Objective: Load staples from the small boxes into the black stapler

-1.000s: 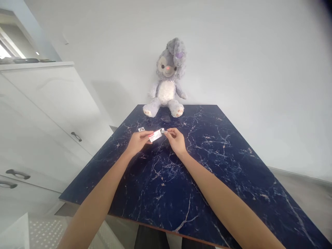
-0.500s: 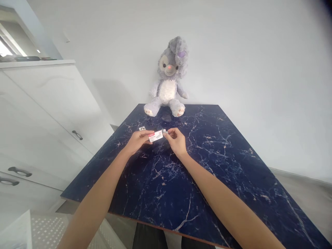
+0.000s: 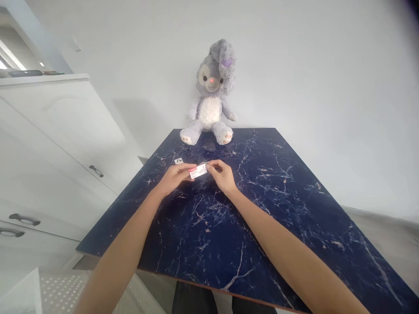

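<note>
Both hands met over the far middle of the table, each pinched on one end of a small white box with a red stripe (image 3: 197,171). The left hand (image 3: 173,178) had its thumb and forefinger closed on the box's near-left end, the other fingers curled under. The right hand (image 3: 222,175) had its fingertips closed on the right end, with nothing else in its grasp. A second earlier the box had sat more steeply tilted, and a little grey bit stuck out of its right end between the right fingertips. By this moment the box lay flatter, the right fingers had closed up against that end, and the grey bit barely showed. I judged that whatever poked out had been pressed most of the way in, so the work on the box looked close to finished, though it was too small from where I stood to be sure. The box was held just above the dark blue marbled table (image 3: 262,209), not resting on it, squarely between the two hands. A small black-and-white tag (image 3: 178,161) lay on the tabletop just beyond the left hand. A grey plush rabbit (image 3: 211,93) sat at the far edge against the wall, well apart from the hands, and a white cabinet (image 3: 59,144) stood to the left.
</note>
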The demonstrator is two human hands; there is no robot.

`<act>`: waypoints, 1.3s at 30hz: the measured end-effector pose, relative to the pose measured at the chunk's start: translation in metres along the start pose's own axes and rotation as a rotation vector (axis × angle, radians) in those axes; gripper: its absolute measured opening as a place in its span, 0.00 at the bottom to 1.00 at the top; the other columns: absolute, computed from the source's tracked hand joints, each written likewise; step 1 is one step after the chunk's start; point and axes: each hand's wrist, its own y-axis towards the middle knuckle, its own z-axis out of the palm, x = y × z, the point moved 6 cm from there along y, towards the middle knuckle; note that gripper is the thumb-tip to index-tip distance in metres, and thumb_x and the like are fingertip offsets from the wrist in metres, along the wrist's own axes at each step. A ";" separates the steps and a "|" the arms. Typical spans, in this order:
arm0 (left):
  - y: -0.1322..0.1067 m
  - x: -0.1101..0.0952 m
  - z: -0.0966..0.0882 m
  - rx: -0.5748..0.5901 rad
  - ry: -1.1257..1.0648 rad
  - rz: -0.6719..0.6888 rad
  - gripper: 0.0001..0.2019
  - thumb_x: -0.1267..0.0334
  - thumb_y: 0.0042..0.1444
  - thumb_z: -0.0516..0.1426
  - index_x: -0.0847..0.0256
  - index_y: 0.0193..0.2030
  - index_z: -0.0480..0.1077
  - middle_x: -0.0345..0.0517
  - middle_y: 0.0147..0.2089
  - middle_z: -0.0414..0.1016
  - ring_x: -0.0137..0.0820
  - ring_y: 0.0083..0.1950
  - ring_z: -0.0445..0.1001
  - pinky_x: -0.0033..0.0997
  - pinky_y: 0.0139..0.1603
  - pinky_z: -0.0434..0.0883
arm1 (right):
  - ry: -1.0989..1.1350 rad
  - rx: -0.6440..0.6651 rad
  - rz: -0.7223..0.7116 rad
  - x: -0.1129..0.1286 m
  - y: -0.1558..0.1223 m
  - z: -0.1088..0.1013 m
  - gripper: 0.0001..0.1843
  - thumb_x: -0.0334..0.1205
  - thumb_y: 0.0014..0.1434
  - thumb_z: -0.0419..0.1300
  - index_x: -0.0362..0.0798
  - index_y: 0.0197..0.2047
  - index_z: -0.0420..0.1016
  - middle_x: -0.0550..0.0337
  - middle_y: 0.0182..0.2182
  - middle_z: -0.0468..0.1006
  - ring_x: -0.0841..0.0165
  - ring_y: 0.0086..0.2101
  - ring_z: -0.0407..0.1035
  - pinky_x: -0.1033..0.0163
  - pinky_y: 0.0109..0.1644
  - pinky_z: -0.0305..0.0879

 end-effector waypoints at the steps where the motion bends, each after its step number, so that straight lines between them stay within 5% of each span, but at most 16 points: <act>1: 0.000 0.000 0.000 -0.002 -0.008 0.002 0.19 0.53 0.57 0.65 0.59 0.52 0.79 0.50 0.52 0.79 0.40 0.49 0.79 0.45 0.53 0.79 | -0.023 0.023 -0.030 0.002 -0.001 0.002 0.12 0.49 0.61 0.62 0.51 0.40 0.79 0.56 0.42 0.82 0.62 0.43 0.76 0.56 0.50 0.74; 4: 0.002 -0.001 -0.002 -0.056 -0.079 0.001 0.17 0.56 0.56 0.66 0.59 0.50 0.80 0.51 0.53 0.79 0.43 0.52 0.78 0.47 0.54 0.79 | -0.029 0.081 -0.053 0.005 -0.003 0.007 0.13 0.48 0.63 0.59 0.52 0.46 0.79 0.55 0.48 0.80 0.63 0.43 0.77 0.57 0.49 0.75; 7: 0.001 -0.003 0.000 -0.048 -0.187 0.002 0.16 0.57 0.56 0.66 0.60 0.49 0.80 0.53 0.55 0.78 0.46 0.55 0.77 0.50 0.56 0.78 | 0.085 0.031 0.072 -0.002 -0.003 0.006 0.21 0.49 0.61 0.62 0.52 0.55 0.72 0.55 0.47 0.81 0.65 0.36 0.78 0.57 0.44 0.77; 12: -0.004 -0.011 0.009 0.001 -0.092 0.023 0.24 0.56 0.53 0.68 0.57 0.57 0.77 0.52 0.58 0.77 0.47 0.58 0.76 0.51 0.60 0.74 | 0.247 0.110 0.129 -0.001 -0.002 0.010 0.21 0.51 0.60 0.62 0.51 0.53 0.76 0.55 0.51 0.81 0.61 0.45 0.78 0.54 0.48 0.78; 16: -0.005 -0.013 0.009 -0.046 -0.007 0.053 0.27 0.55 0.52 0.69 0.57 0.58 0.75 0.51 0.57 0.78 0.47 0.57 0.76 0.49 0.60 0.74 | 0.135 0.223 0.042 0.009 -0.004 0.012 0.22 0.48 0.62 0.60 0.54 0.58 0.76 0.57 0.58 0.75 0.61 0.50 0.75 0.55 0.50 0.76; 21: -0.002 -0.011 0.006 -0.040 -0.006 0.091 0.24 0.54 0.55 0.66 0.58 0.58 0.75 0.52 0.58 0.78 0.45 0.55 0.78 0.49 0.58 0.77 | 0.081 0.160 0.023 0.008 -0.005 0.009 0.22 0.45 0.60 0.62 0.50 0.58 0.74 0.55 0.48 0.81 0.63 0.44 0.76 0.55 0.52 0.74; 26: 0.000 -0.007 0.010 -0.008 0.049 0.130 0.24 0.55 0.54 0.67 0.58 0.57 0.75 0.51 0.58 0.78 0.45 0.55 0.79 0.50 0.59 0.75 | 0.137 0.140 0.081 -0.004 -0.001 0.008 0.22 0.51 0.61 0.63 0.51 0.55 0.78 0.55 0.52 0.80 0.61 0.46 0.76 0.54 0.51 0.74; 31: -0.003 -0.012 0.028 -0.012 0.120 0.196 0.23 0.56 0.55 0.66 0.56 0.58 0.75 0.49 0.60 0.77 0.43 0.59 0.76 0.47 0.64 0.72 | 0.187 0.217 0.078 -0.004 0.000 0.012 0.37 0.46 0.59 0.65 0.54 0.69 0.62 0.55 0.59 0.75 0.59 0.57 0.71 0.48 0.63 0.65; 35: 0.000 -0.018 0.010 -0.209 0.149 0.233 0.24 0.55 0.55 0.66 0.57 0.58 0.75 0.51 0.60 0.77 0.43 0.57 0.78 0.44 0.59 0.75 | 0.182 0.238 0.082 -0.004 -0.003 0.013 0.41 0.43 0.61 0.61 0.55 0.74 0.50 0.53 0.65 0.69 0.59 0.62 0.65 0.47 0.65 0.63; 39: -0.008 -0.015 -0.061 -0.754 0.244 0.236 0.20 0.53 0.65 0.53 0.60 0.58 0.73 0.53 0.57 0.77 0.37 0.46 0.81 0.41 0.48 0.79 | -0.126 -0.005 0.107 -0.012 -0.001 -0.004 0.33 0.42 0.61 0.57 0.49 0.69 0.59 0.47 0.62 0.70 0.59 0.53 0.71 0.50 0.56 0.71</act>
